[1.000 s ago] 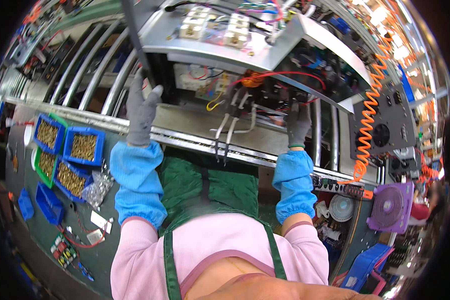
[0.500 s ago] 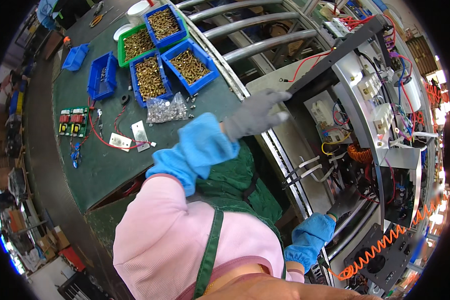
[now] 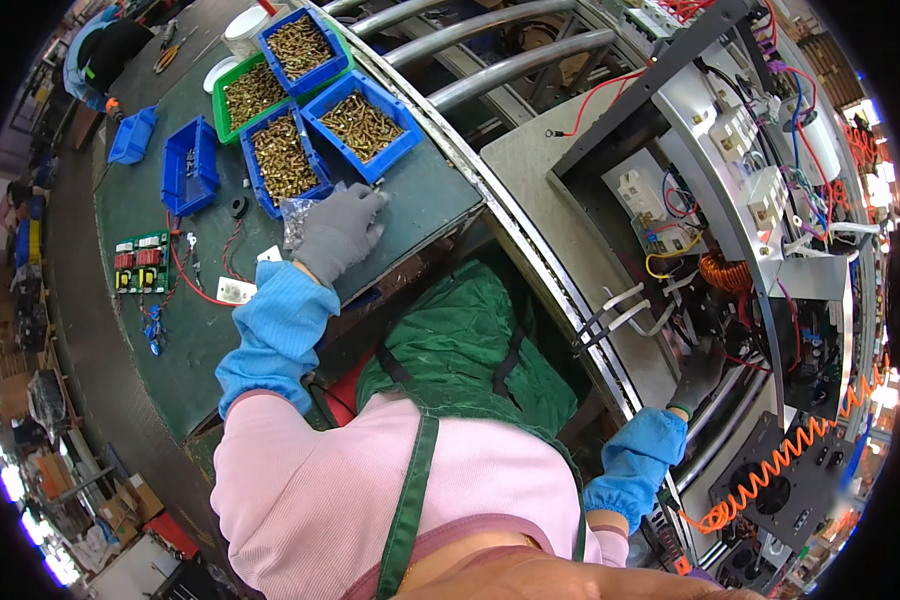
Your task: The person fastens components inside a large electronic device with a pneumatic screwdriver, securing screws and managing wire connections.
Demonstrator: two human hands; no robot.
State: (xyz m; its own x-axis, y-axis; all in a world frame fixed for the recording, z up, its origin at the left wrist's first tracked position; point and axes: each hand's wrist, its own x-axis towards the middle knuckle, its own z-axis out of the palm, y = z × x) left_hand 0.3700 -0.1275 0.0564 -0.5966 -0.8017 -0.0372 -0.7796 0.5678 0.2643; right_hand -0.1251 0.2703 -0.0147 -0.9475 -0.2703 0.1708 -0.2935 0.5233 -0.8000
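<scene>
My left hand (image 3: 340,230), in a grey glove and blue sleeve cover, is over the near edge of the green bench. Its fingers are loosely bent and apart, with nothing visible in them. Partly under it lies a clear plastic bag (image 3: 295,222) of small metal parts. Just beyond its fingertips stands a blue bin (image 3: 365,130) of brass-coloured screws. My right hand (image 3: 700,378), in a dark glove, reaches into the lower part of an open metal equipment chassis (image 3: 660,125); its fingers are hidden in shadow among wires. A copper-wound coil (image 3: 725,272) sits above that hand.
More screw bins, one a green bin (image 3: 222,108), crowd the far bench. A circuit board (image 3: 142,262) and a metal plate (image 3: 235,290) lie left. Steel rollers (image 3: 520,75) run behind the chassis. An orange coiled hose (image 3: 770,480) hangs lower right. Another person (image 3: 95,55) is at far left.
My left hand has moved left, from beside the chassis to the plastic bag on the bench. My right hand stays at the lower chassis. The view has shifted slightly.
</scene>
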